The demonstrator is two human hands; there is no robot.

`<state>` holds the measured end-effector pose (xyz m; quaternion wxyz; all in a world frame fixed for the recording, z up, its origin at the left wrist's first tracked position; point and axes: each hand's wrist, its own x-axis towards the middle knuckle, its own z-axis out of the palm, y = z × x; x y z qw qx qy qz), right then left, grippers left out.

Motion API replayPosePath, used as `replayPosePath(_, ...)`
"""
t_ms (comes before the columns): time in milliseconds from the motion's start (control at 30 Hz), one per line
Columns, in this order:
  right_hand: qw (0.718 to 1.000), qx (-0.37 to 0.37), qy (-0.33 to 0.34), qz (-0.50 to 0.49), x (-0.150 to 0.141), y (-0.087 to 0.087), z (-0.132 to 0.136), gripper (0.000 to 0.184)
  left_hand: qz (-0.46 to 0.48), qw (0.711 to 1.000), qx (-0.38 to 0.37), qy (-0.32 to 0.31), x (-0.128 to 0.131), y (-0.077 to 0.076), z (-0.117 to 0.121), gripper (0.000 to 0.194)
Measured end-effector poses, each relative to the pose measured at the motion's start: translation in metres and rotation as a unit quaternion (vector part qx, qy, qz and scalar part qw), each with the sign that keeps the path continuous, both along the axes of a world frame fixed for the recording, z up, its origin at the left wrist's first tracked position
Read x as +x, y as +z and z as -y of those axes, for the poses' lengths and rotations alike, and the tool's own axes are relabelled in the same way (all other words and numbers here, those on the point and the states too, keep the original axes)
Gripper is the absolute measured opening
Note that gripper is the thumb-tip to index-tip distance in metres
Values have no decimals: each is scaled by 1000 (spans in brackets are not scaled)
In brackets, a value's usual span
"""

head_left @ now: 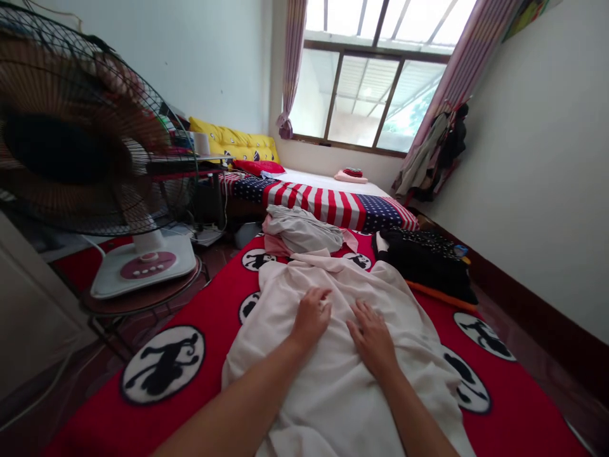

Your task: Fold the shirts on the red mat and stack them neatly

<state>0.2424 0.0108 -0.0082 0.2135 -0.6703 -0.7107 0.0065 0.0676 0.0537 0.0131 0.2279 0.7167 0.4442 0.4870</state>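
Pale cloth (333, 397) lies in soft folds on a red blanket (209, 298), right under both hands. It could be a big shirt or a dress, but it is too bunched up to tell. Left hand (311, 317) sits flat on the cloth, palm down, with its fingers a bit bent. Right hand (373, 339) sits just beside it, also palm down, with its fingers a little apart. Neither hand grips a fold. They are open and rest on top, and they seem to press the cloth down so it lies smooth under them. The left arm (238, 406) and right arm (413, 419) reach in from the near side and lean toward each other at the hands.

Just past the fingertips, a gray cloth (302, 230) sits on a pink cloth (276, 242), near the top of the pale cloth. Past the right hand, black clothes (425, 263) lie in a pile to the side, with an orange strip (440, 295) along their edge. Far to the left of the left hand, a fan (90, 127) stands on a white base (143, 266). Well past the fingertips, a striped bedspread (314, 203) spreads out below a window (366, 95).
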Motion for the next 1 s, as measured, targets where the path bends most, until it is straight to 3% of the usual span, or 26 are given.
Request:
replayPosePath(67, 1000, 4, -6, -4, 0, -1, 0, 45, -60, 994, 22, 91, -24, 8, -23, 34)
replayPosePath(133, 1000, 10, -10, -5, -1, -2, 0, 45, -148, 968, 1, 203, -53, 16, -48, 36)
replayPosePath(200, 1000, 17, -14, -6, -3, -3, 0, 44, -217, 943, -51, 248, -81, 20, -69, 38)
replayPosePath(333, 999, 35, -15, -14, -3, -3, 0, 42, -274, 941, -77, 185, -112, 17, -84, 45)
replayPosePath(467, 999, 37, -12, -30, -2, -3, 0, 41, -319, 935, -81, 131, -121, 16, -71, 38)
replayPosePath(600, 998, 38, -6, -49, -2, -2, 1, 40, -349, 923, -107, 121, -146, 31, -47, 33)
replayPosePath(667, 997, 46, 0, -66, -2, -1, 1, 37, -370, 913, -150, 80, -163, 44, -30, 33)
replayPosePath(733, 995, 55, 11, -85, -2, 0, 2, 34, -405, 885, -230, -12, -177, 58, -11, 33)
replayPosePath(800, 992, 62, 24, -105, -2, 0, 3, 31, -447, 834, -302, -118, -185, 71, 6, 32)
replayPosePath(867, 990, 67, 35, -120, -1, 1, 3, 29, -482, 795, -321, -183, -187, 83, 16, 27)
replayPosePath(933, 988, 74, 38, -129, -1, 1, 3, 27, -512, 785, -300, -177, -184, 90, 13, 19)
replayPosePath(1000, 987, 80, 37, -137, 0, 1, 3, 26, -515, 813, -250, -105, -175, 92, 0, 18)
